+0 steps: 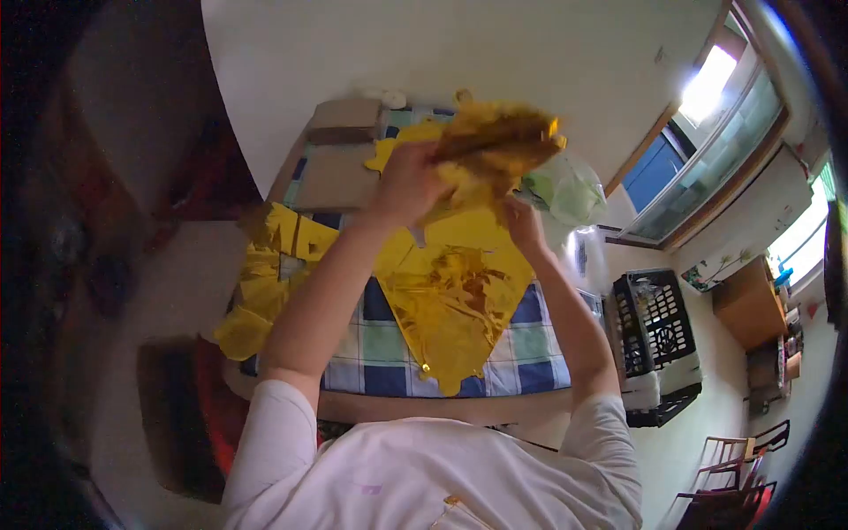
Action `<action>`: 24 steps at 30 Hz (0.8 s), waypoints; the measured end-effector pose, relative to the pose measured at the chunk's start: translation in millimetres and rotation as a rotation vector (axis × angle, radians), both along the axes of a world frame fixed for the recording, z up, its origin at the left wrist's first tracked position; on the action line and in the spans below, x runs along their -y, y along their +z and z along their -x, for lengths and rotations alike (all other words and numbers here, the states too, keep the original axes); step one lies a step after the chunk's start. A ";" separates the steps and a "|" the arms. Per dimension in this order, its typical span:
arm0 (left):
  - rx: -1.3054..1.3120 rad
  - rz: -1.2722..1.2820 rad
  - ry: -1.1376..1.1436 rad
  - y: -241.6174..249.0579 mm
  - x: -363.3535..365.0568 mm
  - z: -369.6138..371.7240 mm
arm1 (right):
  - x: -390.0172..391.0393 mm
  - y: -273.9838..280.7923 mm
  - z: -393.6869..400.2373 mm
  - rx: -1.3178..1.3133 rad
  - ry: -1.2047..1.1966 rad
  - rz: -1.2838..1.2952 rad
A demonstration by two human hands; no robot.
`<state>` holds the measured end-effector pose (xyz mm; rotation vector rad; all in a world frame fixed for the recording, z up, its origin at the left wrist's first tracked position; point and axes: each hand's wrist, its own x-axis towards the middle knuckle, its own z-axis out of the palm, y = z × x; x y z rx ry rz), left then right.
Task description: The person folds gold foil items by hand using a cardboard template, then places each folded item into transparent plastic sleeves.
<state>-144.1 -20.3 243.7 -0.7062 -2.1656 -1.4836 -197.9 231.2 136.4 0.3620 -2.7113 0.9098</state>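
Above the far half of the table, my left hand [411, 187] is closed around the left side of a crumpled gold foil bundle [495, 146], which is smeared by motion. My right hand [526, 225] is at the bundle's lower right edge, its fingers closed on the foil; the fingertips are partly hidden. Below both hands, a large gold foil sheet [459, 305] with a wrinkled, shiny surface lies on the checked tablecloth [521, 349], narrowing toward the near edge. More gold foil pieces [256, 291] lie at the table's left side, some hanging over the edge.
Cardboard boxes [340, 177] sit at the table's far left corner. A clear plastic bag [574, 190] with something green stands at the far right. Beside the table on the right is a black plastic crate [654, 327]. A white wall [530, 53] rises behind the table.
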 end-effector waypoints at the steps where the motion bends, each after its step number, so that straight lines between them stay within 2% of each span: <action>1: -0.061 0.077 0.046 -9.0 -0.5 -4.0 | -1.1 2.9 7.6 -0.092 -0.032 0.003; 3: -0.051 -0.091 -0.279 -30.7 -6.4 -34.2 | -17.0 -20.0 41.3 -0.326 -0.030 -0.072; 4: -0.027 -0.009 -0.275 -45.5 -6.7 -47.7 | -26.6 -35.8 55.3 -0.442 -0.030 -0.112; 5: -0.003 0.071 -0.272 -65.7 -6.6 -58.7 | -33.2 -46.5 60.2 -0.342 -0.064 -0.196; 7: -0.015 0.017 -0.293 -138.3 -13.5 -69.9 | -39.3 -57.1 52.3 -0.303 -0.062 -0.342; 9: -0.112 0.161 -0.170 -184.6 -19.8 -88.3 | -41.3 -68.3 41.9 -0.252 -0.074 -0.399; 12: -0.120 0.349 -0.137 -205.9 -18.5 -110.6 | -42.4 -90.6 18.0 -0.190 -0.081 -0.357; 14: -0.104 0.395 -0.148 -234.5 -18.4 -110.0 | -41.4 -97.8 -5.3 -0.200 -0.040 -0.344; 17: -0.051 0.384 -0.170 -255.5 -19.6 -108.7 | -26.3 -112.3 -39.6 -0.085 0.062 -0.159; 20: -0.060 0.348 -0.191 -249.5 -18.6 -106.2 | -11.5 -137.3 -69.7 -0.074 -0.019 -0.113; 24: -0.112 0.355 -0.203 -246.0 -17.7 -100.4 | -9.7 -155.4 -79.9 -0.221 -0.066 -0.084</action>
